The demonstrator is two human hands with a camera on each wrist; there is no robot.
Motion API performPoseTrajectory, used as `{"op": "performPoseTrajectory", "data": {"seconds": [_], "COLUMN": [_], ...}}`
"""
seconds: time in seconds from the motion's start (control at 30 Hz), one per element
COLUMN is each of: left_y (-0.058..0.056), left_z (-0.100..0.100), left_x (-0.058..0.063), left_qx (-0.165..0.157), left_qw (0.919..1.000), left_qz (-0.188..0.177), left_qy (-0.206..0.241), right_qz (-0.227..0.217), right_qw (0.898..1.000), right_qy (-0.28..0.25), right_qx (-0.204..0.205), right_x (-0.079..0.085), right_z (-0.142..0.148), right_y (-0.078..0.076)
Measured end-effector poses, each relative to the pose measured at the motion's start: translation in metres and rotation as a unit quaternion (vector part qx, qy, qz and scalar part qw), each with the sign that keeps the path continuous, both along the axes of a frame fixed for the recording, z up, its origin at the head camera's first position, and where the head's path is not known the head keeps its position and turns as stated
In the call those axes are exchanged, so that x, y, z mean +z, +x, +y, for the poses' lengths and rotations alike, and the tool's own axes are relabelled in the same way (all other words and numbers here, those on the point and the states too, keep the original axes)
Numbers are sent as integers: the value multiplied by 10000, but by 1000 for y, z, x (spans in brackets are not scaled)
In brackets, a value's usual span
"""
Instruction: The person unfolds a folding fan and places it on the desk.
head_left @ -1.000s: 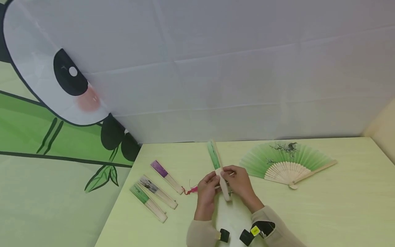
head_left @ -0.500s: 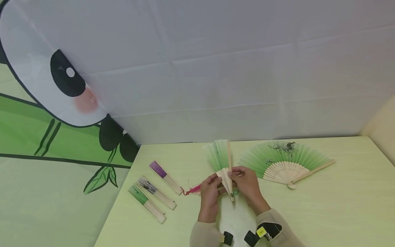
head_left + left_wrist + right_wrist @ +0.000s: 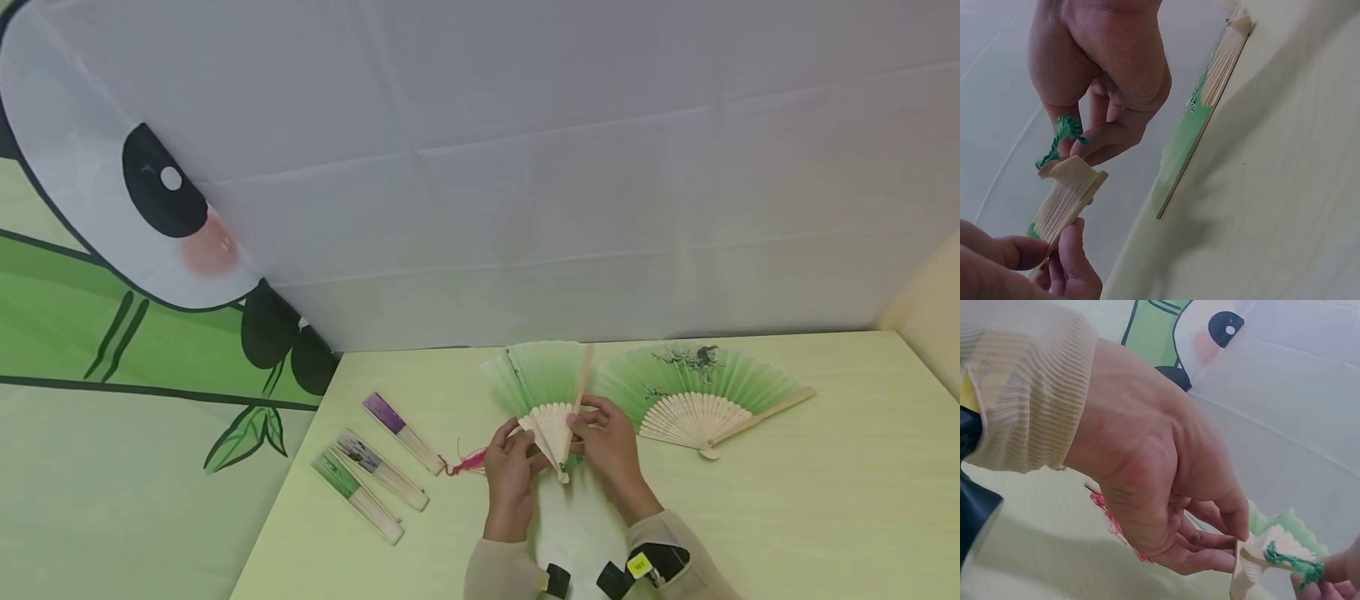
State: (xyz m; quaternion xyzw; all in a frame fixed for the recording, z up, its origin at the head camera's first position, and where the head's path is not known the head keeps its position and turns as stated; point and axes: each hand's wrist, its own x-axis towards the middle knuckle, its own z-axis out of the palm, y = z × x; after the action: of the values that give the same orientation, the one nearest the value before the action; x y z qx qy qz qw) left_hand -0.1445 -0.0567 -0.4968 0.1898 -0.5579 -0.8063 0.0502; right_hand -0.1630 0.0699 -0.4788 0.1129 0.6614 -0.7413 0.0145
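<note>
A green folding fan (image 3: 547,375) with pale wooden ribs is partly spread between the two hands, pivot end toward the person. The left hand (image 3: 512,473) grips the ribs on its left side. On the other side, the right hand (image 3: 611,442) pinches the right outer stick between thumb and fingers. A green cord (image 3: 1067,129) hangs at the pivot in the left wrist view. From the right wrist, the green leaf of the fan shows behind the ribs (image 3: 1249,575). The fingers under the fan are partly hidden.
A fully spread green fan (image 3: 693,400) with a dark bird and branches lies to the right. On the left lie three folded fans: purple (image 3: 405,432), grey (image 3: 384,468) and green (image 3: 360,496). A pink tassel (image 3: 471,461) trails from the purple one beside the left hand.
The fan in the hands was folded to a narrow stack and has spread into a wide wedge. The right hand has shifted right with the outer stick.
</note>
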Motion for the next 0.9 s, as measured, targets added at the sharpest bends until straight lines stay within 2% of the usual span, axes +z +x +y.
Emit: {"op": "performPoseTrajectory", "data": {"seconds": [0.23,0.4,0.9], "left_y": [-1,-3,-4], "left_z": [0,1,-2], "left_x": [0,0,-3], "left_qx": [332,533,959], "left_qw": [9993,9975,9894], "left_qz": [15,2,17], "left_qy": [167,466,1087], "right_qz": [25,46,18], "right_qw": [9988,9969,9884], "right_qy": [-397,-612,-1068], "right_qx": [-290,-498,-1084], "right_x": [-2,-3,-15], "right_z": [2,3,-2], "right_y": [-1,-1,-4]}}
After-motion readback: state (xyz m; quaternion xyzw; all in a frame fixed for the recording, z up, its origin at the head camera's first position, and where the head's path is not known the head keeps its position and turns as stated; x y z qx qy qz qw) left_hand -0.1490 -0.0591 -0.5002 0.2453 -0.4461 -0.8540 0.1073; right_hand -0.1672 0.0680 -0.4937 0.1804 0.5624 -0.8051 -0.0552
